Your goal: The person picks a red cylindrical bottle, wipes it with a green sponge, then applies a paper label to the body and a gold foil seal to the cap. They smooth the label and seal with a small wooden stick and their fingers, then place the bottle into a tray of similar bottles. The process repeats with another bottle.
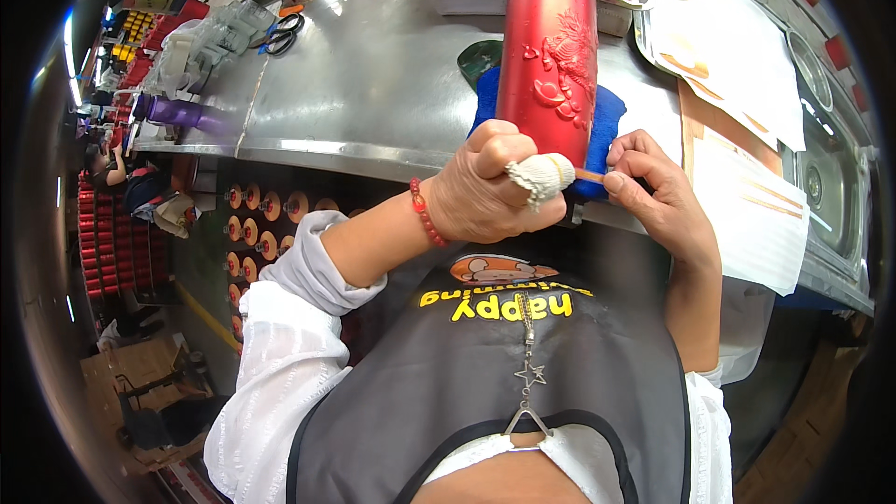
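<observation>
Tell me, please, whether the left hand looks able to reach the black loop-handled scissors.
Probably yes, by stretching: only silvery metal tabletop seems to lie between the left hand and the scissors.

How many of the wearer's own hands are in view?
2: the left hand with pale fabric below the red bottle, the right hand at a thin orange strip. Some fingers are hidden.

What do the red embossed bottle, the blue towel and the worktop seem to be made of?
Red embossed bottle: glass or metal, satin coat, by its soft sheen; unclear which.
Blue towel: probably fabric, matt, fuzzy surface.
Worktop: likely stainless steel, grey with blurred reflections.
</observation>
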Available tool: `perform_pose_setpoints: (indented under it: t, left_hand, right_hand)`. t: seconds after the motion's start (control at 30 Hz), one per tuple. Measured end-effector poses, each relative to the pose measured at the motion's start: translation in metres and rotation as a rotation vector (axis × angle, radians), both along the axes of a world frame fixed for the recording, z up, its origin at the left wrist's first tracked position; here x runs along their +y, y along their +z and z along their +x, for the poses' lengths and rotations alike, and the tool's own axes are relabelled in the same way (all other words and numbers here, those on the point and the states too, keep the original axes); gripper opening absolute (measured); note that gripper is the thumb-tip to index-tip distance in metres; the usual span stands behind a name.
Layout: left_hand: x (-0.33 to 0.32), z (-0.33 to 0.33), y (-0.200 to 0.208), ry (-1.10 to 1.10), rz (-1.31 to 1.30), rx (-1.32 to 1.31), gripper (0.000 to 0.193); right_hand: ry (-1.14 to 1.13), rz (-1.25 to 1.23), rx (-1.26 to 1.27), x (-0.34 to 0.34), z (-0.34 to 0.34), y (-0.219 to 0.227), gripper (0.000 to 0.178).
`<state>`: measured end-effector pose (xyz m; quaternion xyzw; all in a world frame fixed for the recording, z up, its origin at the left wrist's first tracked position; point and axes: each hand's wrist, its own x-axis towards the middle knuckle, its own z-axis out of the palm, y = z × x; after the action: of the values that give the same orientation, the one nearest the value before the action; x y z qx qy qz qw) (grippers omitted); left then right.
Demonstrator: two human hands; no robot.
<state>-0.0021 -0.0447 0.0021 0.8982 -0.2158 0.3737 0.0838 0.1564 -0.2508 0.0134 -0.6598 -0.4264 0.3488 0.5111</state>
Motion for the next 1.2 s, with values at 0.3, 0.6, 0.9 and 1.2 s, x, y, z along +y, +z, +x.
perform_pose_setpoints:
  t: [0.3,0.6,0.9,1.2]
  left_hand:
    - [0.004,-0.009,0.0,0.045,0.011,-0.017,0.032]
    - [0.009,-0.007,-0.002,0.063,0.096,-0.115,0.029]
    - [0.002,0.01,0.021,-0.054,0.175,-0.019,0.032]
    - [0.008,-0.008,0.001,0.086,0.116,-0.122,0.027]
  right_hand:
    - [-0.003,-0.02,0.004,0.002,0.0,0.001,0.028]
    - [-0.008,-0.005,-0.001,0.006,-0.002,0.001,0.029]
    - [-0.009,0.016,-0.028,0.003,-0.002,-0.006,0.028]
    - [-0.003,-0.009,-0.061,0.004,-0.003,-0.003,0.026]
